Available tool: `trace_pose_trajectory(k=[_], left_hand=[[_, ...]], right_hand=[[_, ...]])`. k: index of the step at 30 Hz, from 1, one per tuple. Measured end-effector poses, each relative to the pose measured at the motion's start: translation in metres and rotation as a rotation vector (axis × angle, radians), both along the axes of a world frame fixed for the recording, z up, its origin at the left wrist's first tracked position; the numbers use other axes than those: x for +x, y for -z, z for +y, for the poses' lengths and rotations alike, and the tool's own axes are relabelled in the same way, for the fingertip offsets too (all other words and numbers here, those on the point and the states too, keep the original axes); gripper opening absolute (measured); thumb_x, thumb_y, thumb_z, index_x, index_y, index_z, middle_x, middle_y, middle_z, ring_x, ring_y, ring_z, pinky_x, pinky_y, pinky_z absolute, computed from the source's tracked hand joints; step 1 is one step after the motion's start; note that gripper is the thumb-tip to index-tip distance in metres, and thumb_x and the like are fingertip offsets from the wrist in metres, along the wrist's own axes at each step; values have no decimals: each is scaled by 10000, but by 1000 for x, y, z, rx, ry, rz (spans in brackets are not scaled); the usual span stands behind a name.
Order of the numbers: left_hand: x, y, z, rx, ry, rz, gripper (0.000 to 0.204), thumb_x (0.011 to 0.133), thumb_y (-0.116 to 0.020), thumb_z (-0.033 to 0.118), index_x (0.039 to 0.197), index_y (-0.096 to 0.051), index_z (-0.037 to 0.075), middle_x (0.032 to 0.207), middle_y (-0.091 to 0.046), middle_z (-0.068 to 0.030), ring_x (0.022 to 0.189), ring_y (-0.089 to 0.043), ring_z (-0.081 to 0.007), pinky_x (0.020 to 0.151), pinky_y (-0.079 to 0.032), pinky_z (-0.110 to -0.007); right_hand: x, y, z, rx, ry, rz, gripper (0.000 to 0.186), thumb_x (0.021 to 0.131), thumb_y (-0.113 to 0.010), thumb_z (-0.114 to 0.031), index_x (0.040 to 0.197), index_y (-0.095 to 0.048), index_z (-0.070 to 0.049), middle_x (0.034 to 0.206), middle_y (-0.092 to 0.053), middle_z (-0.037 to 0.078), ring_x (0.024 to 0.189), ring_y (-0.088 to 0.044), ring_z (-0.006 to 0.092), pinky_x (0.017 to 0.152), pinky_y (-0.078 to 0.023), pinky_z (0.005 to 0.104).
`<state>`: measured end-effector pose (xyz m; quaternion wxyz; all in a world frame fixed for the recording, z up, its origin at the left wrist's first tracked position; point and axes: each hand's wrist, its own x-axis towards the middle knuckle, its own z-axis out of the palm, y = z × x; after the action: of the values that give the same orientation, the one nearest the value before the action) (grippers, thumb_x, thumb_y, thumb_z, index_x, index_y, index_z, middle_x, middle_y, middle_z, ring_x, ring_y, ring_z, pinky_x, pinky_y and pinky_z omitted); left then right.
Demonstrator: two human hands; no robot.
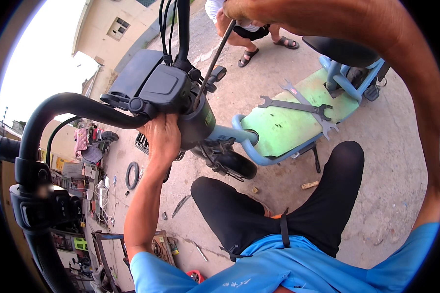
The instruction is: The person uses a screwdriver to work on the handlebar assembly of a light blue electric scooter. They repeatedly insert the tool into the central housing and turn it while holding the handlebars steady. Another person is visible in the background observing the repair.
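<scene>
Left hand (162,136) against black steering-head housing (199,125), closure hidden; right hand (243,10) at upper end of tilted metal rod (214,60), grip unclear. Rod's lower end at housing; off-axis push could skid it into left hand.

Bright white sky (34,53) glaring over concrete ground (391,180)!
And upper left, there's a beige building (95,36), small window (118,28) set in its wall.
</scene>
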<state>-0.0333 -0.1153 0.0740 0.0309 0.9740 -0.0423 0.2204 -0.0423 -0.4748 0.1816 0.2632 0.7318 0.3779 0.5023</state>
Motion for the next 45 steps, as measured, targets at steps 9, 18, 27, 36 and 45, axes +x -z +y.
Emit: trace_pose_trajectory(k=[9, 18, 27, 36, 45], left_hand=[[2, 3, -4, 45, 38, -88, 425, 1031, -461, 266, 1341, -617, 21, 1488, -495, -246, 1471, -290, -418, 1191, -64, -566], [-14, -22, -17, 199, 64, -86, 400, 1001, -501, 273, 1279, -664, 36, 1317, -600, -254, 1299, -477, -445, 1108, -306, -547], [-20, -36, -13, 333, 116, -54, 339, 954, -538, 252, 1149, -692, 22, 1133, -652, -243, 1071, -604, -443, 966, -453, -530], [-21, -42, -14, 278, 101, 6, 309, 929, -537, 221, 1096, -683, 6, 1083, -642, -256, 1061, -595, -438, 941, -459, -533], [-19, -33, -13, 299, 100, -62, 323, 920, -541, 230, 1118, -687, 20, 1091, -653, -251, 1064, -609, -439, 939, -464, -533]], right_hand=[[-33, 134, -10, 603, -55, 250, 220, 712, -685, -75, 912, -726, 6, 824, -604, 54, 745, -556, 219, 611, -402, 356], [-61, 203, 21, 898, 8, 397, 202, 763, -689, -91, 938, -749, -7, 830, -616, 43, 736, -565, 217, 597, -420, 360], [-57, 201, 17, 881, 18, 409, 210, 781, -669, -102, 956, -741, -13, 852, -629, 47, 764, -574, 222, 628, -439, 363], [-66, 201, 20, 902, 61, 447, 190, 794, -676, -83, 957, -751, -20, 851, -633, 49, 758, -574, 229, 630, -441, 368], [-67, 212, 25, 943, 37, 453, 201, 779, -680, -75, 959, -749, -16, 844, -621, 50, 760, -575, 230, 628, -439, 375]])
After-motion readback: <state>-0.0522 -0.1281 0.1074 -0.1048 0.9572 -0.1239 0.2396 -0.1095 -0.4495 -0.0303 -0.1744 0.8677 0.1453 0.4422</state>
